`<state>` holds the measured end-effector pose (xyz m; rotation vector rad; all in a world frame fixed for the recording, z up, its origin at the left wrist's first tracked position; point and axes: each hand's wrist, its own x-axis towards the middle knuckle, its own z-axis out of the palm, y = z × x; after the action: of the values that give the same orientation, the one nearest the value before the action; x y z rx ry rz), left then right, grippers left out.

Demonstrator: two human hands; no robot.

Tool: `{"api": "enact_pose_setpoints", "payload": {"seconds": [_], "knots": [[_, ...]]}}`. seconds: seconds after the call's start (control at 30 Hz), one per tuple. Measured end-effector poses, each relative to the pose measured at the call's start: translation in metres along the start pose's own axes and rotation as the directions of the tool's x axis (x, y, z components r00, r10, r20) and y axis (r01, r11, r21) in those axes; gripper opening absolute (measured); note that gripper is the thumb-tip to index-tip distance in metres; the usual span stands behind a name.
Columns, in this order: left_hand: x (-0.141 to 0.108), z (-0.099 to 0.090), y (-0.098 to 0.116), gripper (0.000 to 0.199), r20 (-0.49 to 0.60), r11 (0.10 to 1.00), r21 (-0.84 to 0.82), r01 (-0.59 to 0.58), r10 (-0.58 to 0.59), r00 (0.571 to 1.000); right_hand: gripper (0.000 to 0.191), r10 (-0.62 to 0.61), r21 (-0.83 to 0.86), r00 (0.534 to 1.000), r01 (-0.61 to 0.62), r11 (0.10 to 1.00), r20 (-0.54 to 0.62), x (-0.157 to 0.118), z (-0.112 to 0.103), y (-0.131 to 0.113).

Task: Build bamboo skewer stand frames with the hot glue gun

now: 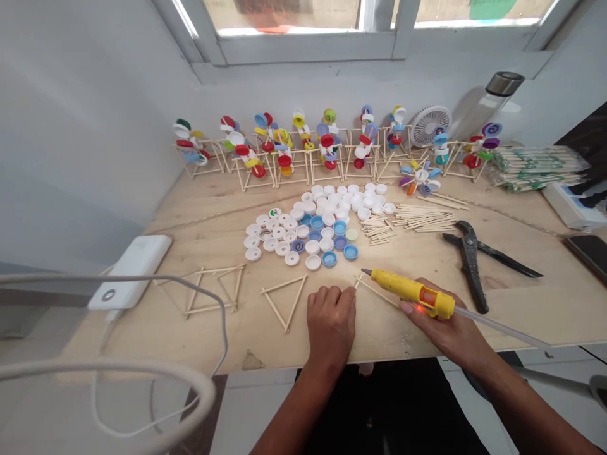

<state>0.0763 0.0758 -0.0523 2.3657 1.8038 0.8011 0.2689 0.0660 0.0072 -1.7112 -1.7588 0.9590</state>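
Observation:
My right hand (448, 328) is wrapped round a yellow hot glue gun (412, 292), with a red light glowing on its side and a clear glue stick (502, 325) out of its back. The gun's nozzle points left, just above where two thin wooden sticks (377, 291) meet at an angle. My left hand (331, 322) rests on the table with fingers curled, closed on the end of one of these sticks; its grip is partly hidden. Left of it lies a triangle of sticks (296, 303). Further left is a larger stick frame (208, 309).
White and blue bottle caps (313, 246) spread across the middle, beside loose sticks (424, 217). Black pliers (469, 265) lie right. Stick stands with colourful cap wheels (327, 148) line the wall near a small fan (429, 126). A white power bank (130, 272) and cable (208, 385) are left.

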Motion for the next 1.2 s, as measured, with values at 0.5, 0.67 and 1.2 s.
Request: {"api": "enact_pose_setpoints", "payload": {"seconds": [0.5, 0.67, 1.2], "knots": [[0.0, 0.001, -0.002, 0.015, -0.03, 1.0, 0.006, -0.03, 0.03, 0.999, 0.02, -0.361, -0.313, 0.8, 0.228, 0.922, -0.48, -0.026, -0.063, 0.0], [0.0, -0.001, -0.002, 0.016, -0.031, 0.999, -0.001, -0.039, 0.039, 0.999, 0.021, -0.578, -0.714, 0.711, 0.153, 0.683, -0.401, -0.015, -0.092, 0.06], [0.0, -0.001, -0.001, 0.015, -0.002, 1.0, 0.008, -0.02, 0.02, 1.0, 0.021, -0.379, -0.909, 0.86, -0.199, 0.366, -0.341, 0.0, -0.106, 0.129]]}}
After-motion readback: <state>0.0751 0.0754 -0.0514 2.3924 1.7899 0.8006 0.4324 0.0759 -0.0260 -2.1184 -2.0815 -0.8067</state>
